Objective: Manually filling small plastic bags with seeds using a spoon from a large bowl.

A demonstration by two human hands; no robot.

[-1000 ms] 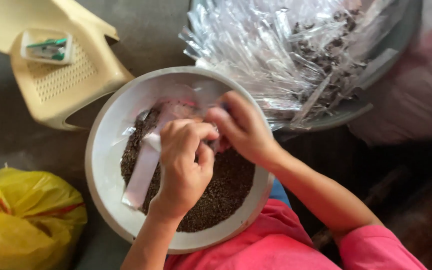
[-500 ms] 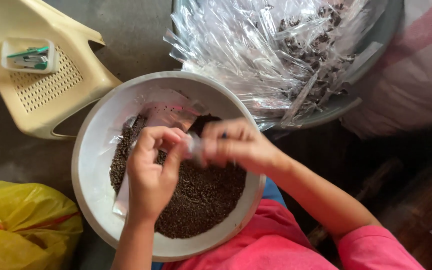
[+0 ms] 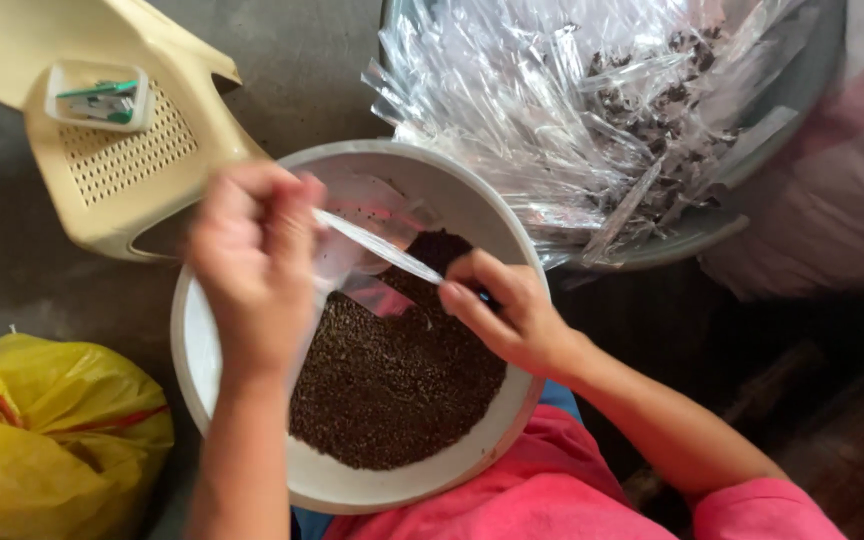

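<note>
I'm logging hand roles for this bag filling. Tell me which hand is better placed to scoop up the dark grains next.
Probably the right hand: it sits low over the dark grains in the white bowl, pinching one end of the clear bag. The left hand is raised higher, gripping the bag's other end.

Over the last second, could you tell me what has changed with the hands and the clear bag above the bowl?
The left hand and right hand have drawn apart, left going left and up, right going right, stretching the clear plastic bag between them. Before, they were bunched together over the white bowl. Both keep their grip. The dark grains, beige stool, and yellow bag look unchanged.
</note>
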